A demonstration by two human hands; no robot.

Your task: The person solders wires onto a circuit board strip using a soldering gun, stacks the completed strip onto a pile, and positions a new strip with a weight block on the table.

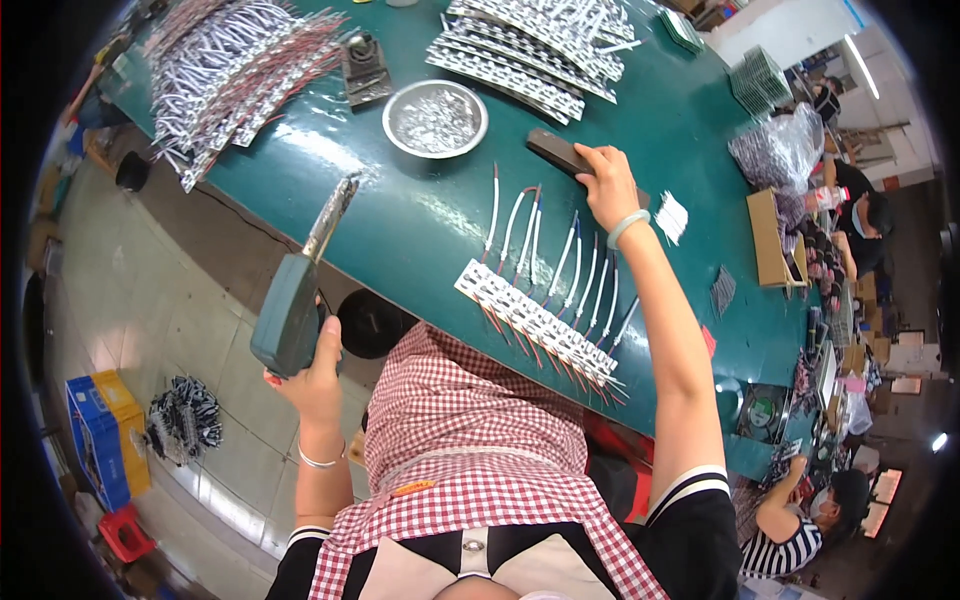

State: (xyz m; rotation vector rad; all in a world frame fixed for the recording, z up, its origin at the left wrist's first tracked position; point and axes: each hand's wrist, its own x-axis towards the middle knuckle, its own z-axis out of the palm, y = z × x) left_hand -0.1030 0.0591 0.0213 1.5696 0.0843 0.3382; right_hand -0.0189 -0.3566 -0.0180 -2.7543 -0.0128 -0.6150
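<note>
My left hand [316,378] is closed around the grip of a green pistol-shaped tool [283,318] with a long metal nozzle, held up off the table's left edge. My right hand [609,186] grips a dark brown bar [556,150] lying on the table, thumb and fingers over its top; the palm hides part of it. Between my hands, near the front edge, lies a white strip of small circuit boards [535,322]. Several white-sleeved wires [527,235] extend from its far side, and short red and dark leads stick out on its near side.
A metal bowl [435,153] of silvery scraps stands beyond the strip, beside a dark metal stand [364,68]. Wired strips are piled at far left [245,75] and far centre [530,50]. White sleeves [671,218] lie right of my wrist. Other people [800,520] sit along the right.
</note>
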